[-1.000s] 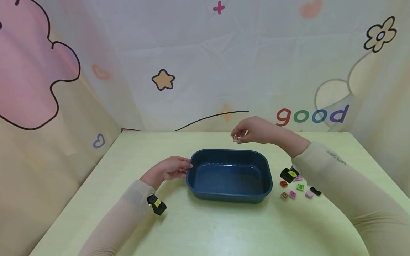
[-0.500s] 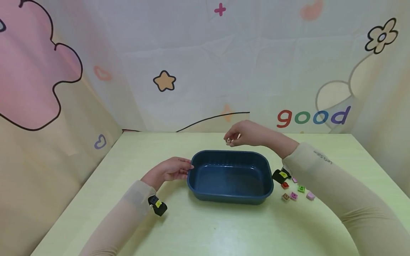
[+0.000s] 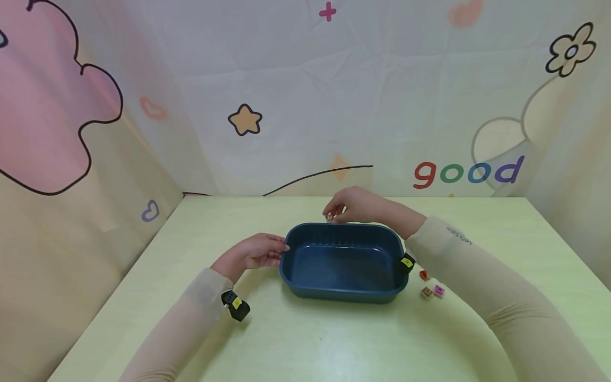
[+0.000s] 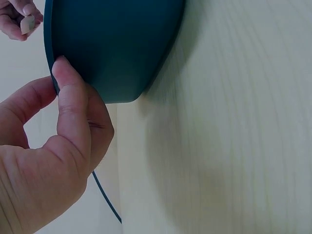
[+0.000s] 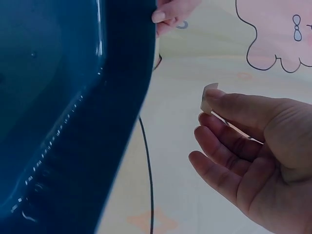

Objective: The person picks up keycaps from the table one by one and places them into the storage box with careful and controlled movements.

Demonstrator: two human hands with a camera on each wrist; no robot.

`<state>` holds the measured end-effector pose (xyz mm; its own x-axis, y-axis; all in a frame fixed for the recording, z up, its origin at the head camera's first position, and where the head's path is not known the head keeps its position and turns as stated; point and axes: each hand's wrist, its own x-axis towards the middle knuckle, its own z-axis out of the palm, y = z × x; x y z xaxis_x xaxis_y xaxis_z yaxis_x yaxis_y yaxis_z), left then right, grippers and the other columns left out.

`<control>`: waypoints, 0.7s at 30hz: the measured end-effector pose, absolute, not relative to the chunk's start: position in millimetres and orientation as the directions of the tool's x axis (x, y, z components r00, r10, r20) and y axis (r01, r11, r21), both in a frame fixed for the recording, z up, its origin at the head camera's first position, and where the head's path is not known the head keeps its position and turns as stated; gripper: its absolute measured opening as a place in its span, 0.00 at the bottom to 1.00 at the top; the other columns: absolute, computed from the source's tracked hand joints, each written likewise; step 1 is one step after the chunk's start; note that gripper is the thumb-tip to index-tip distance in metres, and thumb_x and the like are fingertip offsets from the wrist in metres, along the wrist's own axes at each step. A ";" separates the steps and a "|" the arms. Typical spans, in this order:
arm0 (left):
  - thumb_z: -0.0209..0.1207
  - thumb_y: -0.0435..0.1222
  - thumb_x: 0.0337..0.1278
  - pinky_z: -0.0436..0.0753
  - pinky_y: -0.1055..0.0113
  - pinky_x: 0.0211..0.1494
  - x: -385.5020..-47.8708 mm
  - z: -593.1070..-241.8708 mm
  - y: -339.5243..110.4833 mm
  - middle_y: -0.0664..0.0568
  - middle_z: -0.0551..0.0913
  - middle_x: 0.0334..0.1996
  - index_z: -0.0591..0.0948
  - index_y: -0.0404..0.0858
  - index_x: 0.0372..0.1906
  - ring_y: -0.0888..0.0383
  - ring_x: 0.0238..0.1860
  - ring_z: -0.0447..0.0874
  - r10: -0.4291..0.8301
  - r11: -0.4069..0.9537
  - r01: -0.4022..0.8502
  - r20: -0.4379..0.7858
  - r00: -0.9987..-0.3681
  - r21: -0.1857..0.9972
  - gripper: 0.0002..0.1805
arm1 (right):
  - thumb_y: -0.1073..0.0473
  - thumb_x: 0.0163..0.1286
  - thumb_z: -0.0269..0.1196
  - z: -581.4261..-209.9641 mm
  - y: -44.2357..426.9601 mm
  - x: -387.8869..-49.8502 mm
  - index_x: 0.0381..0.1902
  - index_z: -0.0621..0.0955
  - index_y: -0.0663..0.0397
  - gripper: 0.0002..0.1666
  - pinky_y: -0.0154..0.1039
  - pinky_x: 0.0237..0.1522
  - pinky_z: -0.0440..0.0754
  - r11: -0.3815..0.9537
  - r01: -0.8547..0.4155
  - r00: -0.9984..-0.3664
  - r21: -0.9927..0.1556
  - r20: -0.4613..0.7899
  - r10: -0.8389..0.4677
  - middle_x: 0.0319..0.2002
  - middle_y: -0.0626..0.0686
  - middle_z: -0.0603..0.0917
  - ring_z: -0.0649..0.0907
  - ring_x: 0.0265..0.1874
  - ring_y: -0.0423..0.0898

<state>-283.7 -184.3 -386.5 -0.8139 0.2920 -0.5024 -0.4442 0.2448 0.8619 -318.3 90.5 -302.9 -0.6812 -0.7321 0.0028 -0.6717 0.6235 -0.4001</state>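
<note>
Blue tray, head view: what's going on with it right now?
A person's left hand grips the blue tray at its left end. The right hand pinches a small pale piece near the far rim, apart from the tray. A red piece, a tan piece and a pink piece lie on the table to the tray's right.
</note>
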 end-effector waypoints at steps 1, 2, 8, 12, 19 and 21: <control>0.53 0.31 0.75 0.85 0.79 0.33 -284.2 -386.8 -184.6 0.55 0.80 0.27 0.73 0.30 0.60 0.65 0.26 0.79 0.291 0.245 -0.446 -0.504 -0.813 0.861 0.14 | 0.64 0.70 0.67 -304.7 88.7 -319.2 0.52 0.87 0.61 0.14 0.46 0.54 0.87 0.621 -0.674 -0.678 -0.400 0.001 -0.735 0.43 0.56 0.90 0.87 0.45 0.50; 0.53 0.31 0.75 0.85 0.79 0.33 -284.7 -387.2 -184.9 0.55 0.80 0.27 0.73 0.31 0.59 0.65 0.26 0.79 0.289 0.246 -0.447 -0.506 -0.813 0.860 0.14 | 0.64 0.70 0.67 -306.0 87.1 -319.8 0.52 0.87 0.61 0.14 0.46 0.54 0.87 0.614 -0.682 -0.670 -0.397 0.002 -0.743 0.43 0.56 0.90 0.87 0.45 0.50; 0.53 0.31 0.75 0.85 0.78 0.33 -286.3 -388.5 -185.4 0.54 0.80 0.28 0.75 0.33 0.57 0.64 0.28 0.79 0.282 0.243 -0.448 -0.504 -0.816 0.861 0.12 | 0.65 0.69 0.67 -312.4 80.7 -322.8 0.52 0.86 0.64 0.15 0.46 0.53 0.87 0.567 -0.721 -0.617 -0.399 -0.003 -0.787 0.43 0.56 0.90 0.87 0.44 0.50; 0.53 0.31 0.75 0.86 0.78 0.33 -285.5 -388.3 -185.3 0.54 0.80 0.28 0.75 0.34 0.53 0.64 0.28 0.79 0.285 0.237 -0.445 -0.500 -0.818 0.864 0.09 | 0.65 0.68 0.67 -316.4 76.7 -323.2 0.52 0.86 0.65 0.15 0.45 0.53 0.87 0.555 -0.717 -0.605 -0.421 -0.019 -0.796 0.43 0.57 0.90 0.87 0.44 0.50; 0.53 0.31 0.75 0.86 0.77 0.32 -283.9 -385.1 -185.1 0.54 0.80 0.27 0.75 0.37 0.49 0.64 0.27 0.79 0.289 0.232 -0.448 -0.501 -0.816 0.863 0.05 | 0.64 0.69 0.67 -326.3 71.2 -325.5 0.53 0.86 0.64 0.16 0.43 0.54 0.87 0.557 -0.697 -0.602 -0.452 -0.054 -0.797 0.43 0.56 0.90 0.87 0.43 0.46; 0.52 0.31 0.75 0.86 0.77 0.32 -283.7 -385.1 -185.6 0.55 0.80 0.27 0.76 0.37 0.47 0.64 0.26 0.80 0.295 0.228 -0.445 -0.497 -0.816 0.866 0.04 | 0.64 0.69 0.67 -328.9 69.9 -326.0 0.52 0.86 0.64 0.15 0.43 0.54 0.87 0.554 -0.696 -0.595 -0.457 -0.064 -0.801 0.43 0.56 0.90 0.86 0.42 0.45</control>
<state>-283.7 -185.6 -385.1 -0.8159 0.2952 -0.4971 -0.4449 0.2285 0.8659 -326.0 69.9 -328.9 -0.5952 -0.8010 -0.0640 -0.6960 0.5537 -0.4571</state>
